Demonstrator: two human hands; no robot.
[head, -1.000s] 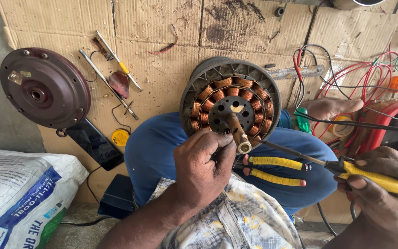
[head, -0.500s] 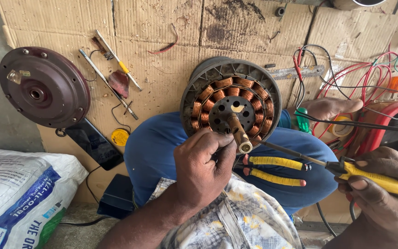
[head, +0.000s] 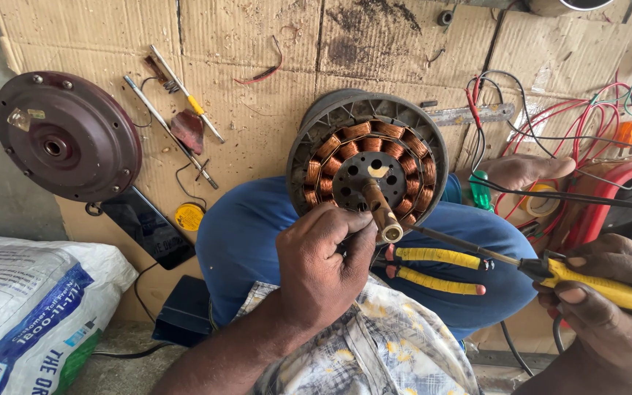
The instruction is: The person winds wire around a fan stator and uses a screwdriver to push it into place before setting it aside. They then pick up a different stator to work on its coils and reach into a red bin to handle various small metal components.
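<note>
Centre of frame: fan motor stator point(head: 367, 157) with copper windings in a ring, dark hub, brass-coloured shaft point(head: 380, 211) sticking out toward the camera. It rests on the person's blue-trousered lap point(head: 243, 241), tilted up against the cardboard.

Left hand point(head: 323, 263) – lower centre, fingers curled and pinched close together at the stator's lower rim, just left of the shaft. Whether it grips a wire or only presses the windings, cannot tell; the fingertips hide the contact.

Right hand point(head: 608, 307) – lower right, closed around the yellow handle of a soldering iron point(head: 550, 267). Its thin dark rod runs up-left, tip ending near the base of the shaft beside the left fingertips.

Pliers with yellow grips point(head: 437, 267) lie on the lap between the two hands, under the iron's rod.

Upper left: dark maroon round motor cover point(head: 67, 135) flat on the cardboard sheet point(head: 257, 66). Just right of it a thin metal rod, a small screwdriver with yellow handle point(head: 184, 91) and a dark reddish scrap. Below the cover a black phone point(head: 148, 227) and a small yellow disc point(head: 189, 217).

Right side: bare foot point(head: 524, 170) on the cardboard, tangle of red and black wires point(head: 587, 124) around it, a tape roll point(head: 543, 201) beside the toes, a green-handled tool point(head: 480, 190) next to the stator. Lower left: white printed sack point(head: 31, 307).
</note>
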